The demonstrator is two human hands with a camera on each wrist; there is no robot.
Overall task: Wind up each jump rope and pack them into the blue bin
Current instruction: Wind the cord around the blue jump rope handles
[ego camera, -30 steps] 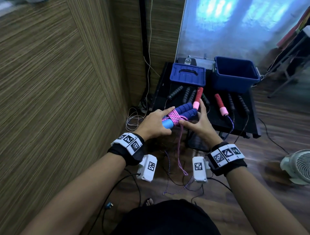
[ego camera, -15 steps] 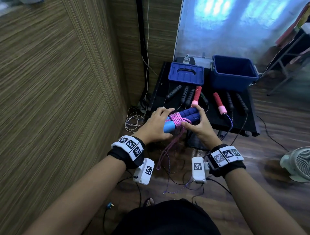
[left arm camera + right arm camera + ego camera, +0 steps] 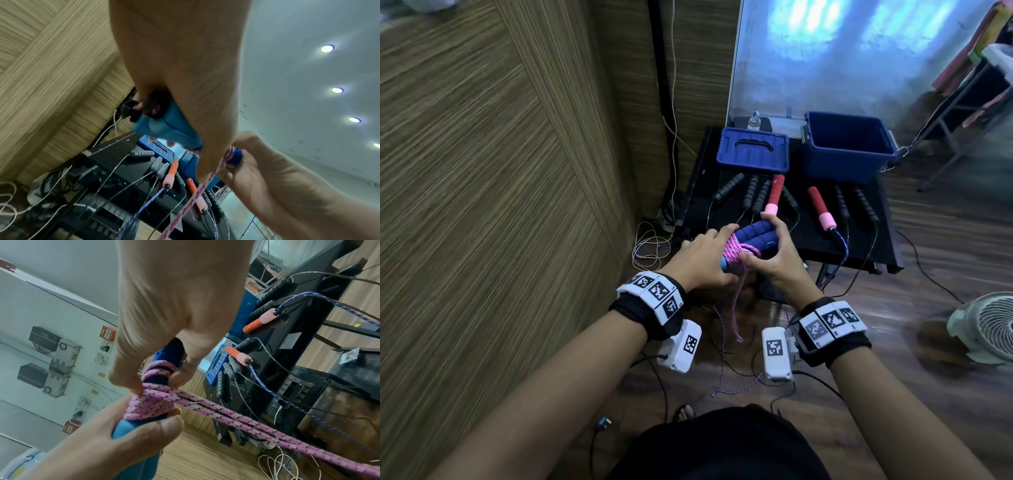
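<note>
I hold a jump rope with two blue handles side by side, its pink cord wound around their middle. My left hand grips the light-blue handle ends, fingers curled over the windings. My right hand grips the dark-blue foam end, and its thumb and finger pinch the pink cord. A loose tail of cord hangs down toward the floor. The open blue bin stands at the back right of the black table.
A blue lid lies left of the bin. Several black-handled ropes and a red-and-pink-handled rope lie across the table, cords dangling off its front. A white fan stands on the floor at right. A wood-panel wall is close at left.
The handle bundle stays between my hands while the pink cord's free tail has grown shorter. My left fingers have moved over the windings and my right hand has closed round the dark-blue end.
</note>
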